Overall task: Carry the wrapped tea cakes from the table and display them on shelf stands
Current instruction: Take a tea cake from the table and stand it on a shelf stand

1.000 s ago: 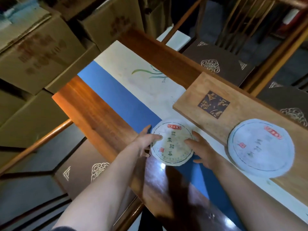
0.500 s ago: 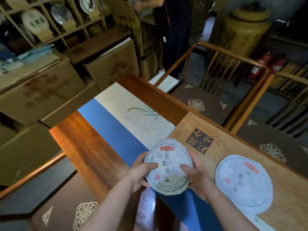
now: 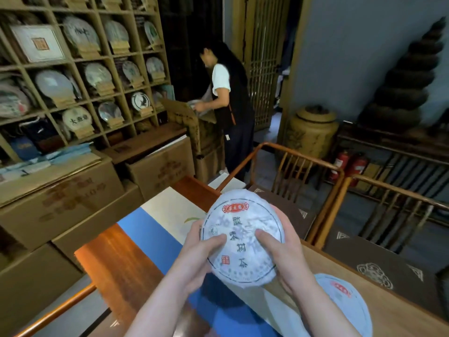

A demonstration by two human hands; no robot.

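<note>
A round tea cake [image 3: 243, 229] in white paper with a red label and dark characters is held up above the table, face toward me. My left hand [image 3: 200, 251] grips its left edge and my right hand [image 3: 281, 254] its right edge, thumbs on the front. A second wrapped tea cake [image 3: 345, 302] lies on a pale wooden board [image 3: 393, 305] at the lower right, partly hidden by my right forearm. The wooden shelf [image 3: 80, 76] at the upper left holds several wrapped cakes on small stands [image 3: 83, 131].
The table [image 3: 121, 261] carries a blue and white runner. Cardboard boxes [image 3: 60, 203] are stacked below the shelf. A person [image 3: 230, 105] stands at the back beside an open carton. Wooden chairs [image 3: 291, 186] line the table's right side, with fire extinguishers [image 3: 349, 164] behind them.
Both hands took hold of the tea cake lying on the runner and lifted it off the table toward me. My view tilted up, bringing the shelf and the person into sight.
</note>
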